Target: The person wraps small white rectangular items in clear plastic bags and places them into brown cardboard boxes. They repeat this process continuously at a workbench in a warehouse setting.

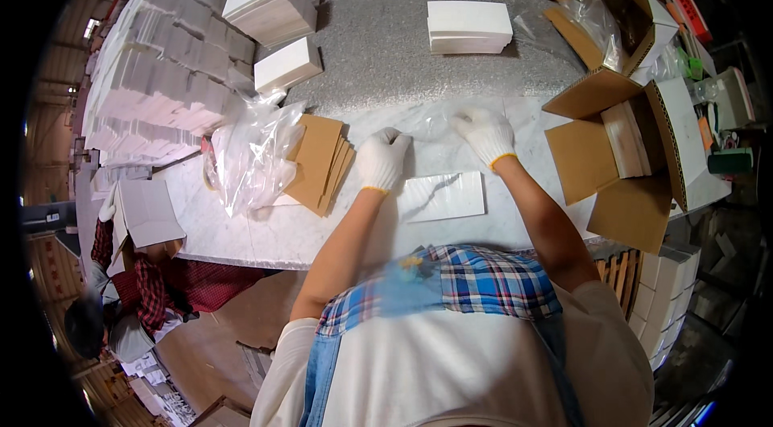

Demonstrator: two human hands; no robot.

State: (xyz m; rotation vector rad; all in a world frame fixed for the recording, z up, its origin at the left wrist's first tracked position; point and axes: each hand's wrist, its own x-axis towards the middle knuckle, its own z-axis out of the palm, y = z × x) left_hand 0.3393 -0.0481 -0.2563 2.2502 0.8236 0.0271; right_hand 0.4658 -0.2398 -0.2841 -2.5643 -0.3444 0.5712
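Both my hands wear white knitted gloves with yellow cuffs. A thin clear plastic bag (435,121) lies spread over the marble-like tabletop (515,185) between them. My left hand (382,159) is closed, its curled fingertips at the bag's left side. At the other side my right hand (486,137) has its fingers closed on the plastic; the exact grip is hard to see. Just in front of my body, below the hands, lies a stack of white rectangular tiles (443,197), with a grey streak and a shiny top.
Brown cardboard sheets (318,161) and a heap of clear plastic bags (256,153) lie left. Tall stacks of white tiles (153,72) stand beyond. Another tile stack (469,26) sits at the back. Open cartons (672,145) line the right. A co-worker (153,282) is at the left.
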